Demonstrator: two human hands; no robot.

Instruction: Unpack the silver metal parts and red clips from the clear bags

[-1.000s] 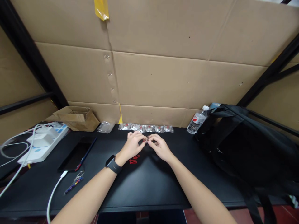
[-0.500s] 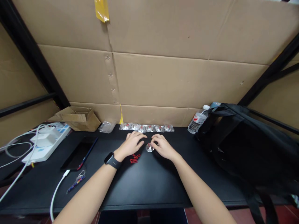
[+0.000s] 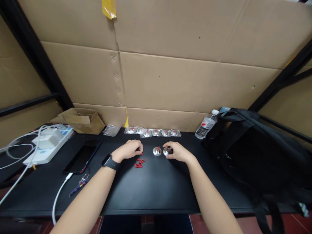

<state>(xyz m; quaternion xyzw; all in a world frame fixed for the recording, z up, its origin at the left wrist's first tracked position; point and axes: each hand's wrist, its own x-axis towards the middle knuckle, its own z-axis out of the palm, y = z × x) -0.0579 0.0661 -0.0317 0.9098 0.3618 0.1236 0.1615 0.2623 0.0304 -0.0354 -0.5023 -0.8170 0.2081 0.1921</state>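
My right hand (image 3: 177,151) grips a silver finger cymbal (image 3: 167,151) at its edge, thumb below and fingers above. Just left of it a second finger cymbal (image 3: 157,151), with a red cord loop on its centre, lies on the black table. My left hand (image 3: 131,149) is closed, its fingertips pinching a red cord (image 3: 142,153) of which only a bit shows. More red cords (image 3: 139,163) lie in a small heap below that hand.
Behind the hands, several cymbals in clear bags (image 3: 156,132) form a row. To the left are empty plastic bags (image 3: 111,130), a paper bag (image 3: 85,122), a phone (image 3: 83,157), keys (image 3: 80,184) and a power strip (image 3: 48,149). A bottle (image 3: 206,126) and backpack (image 3: 255,156) stand right.
My hands have moved apart. The right now holds a second cymbal to the right of the first, which it has let go. My left hand has drawn back left and closed on a red cord.
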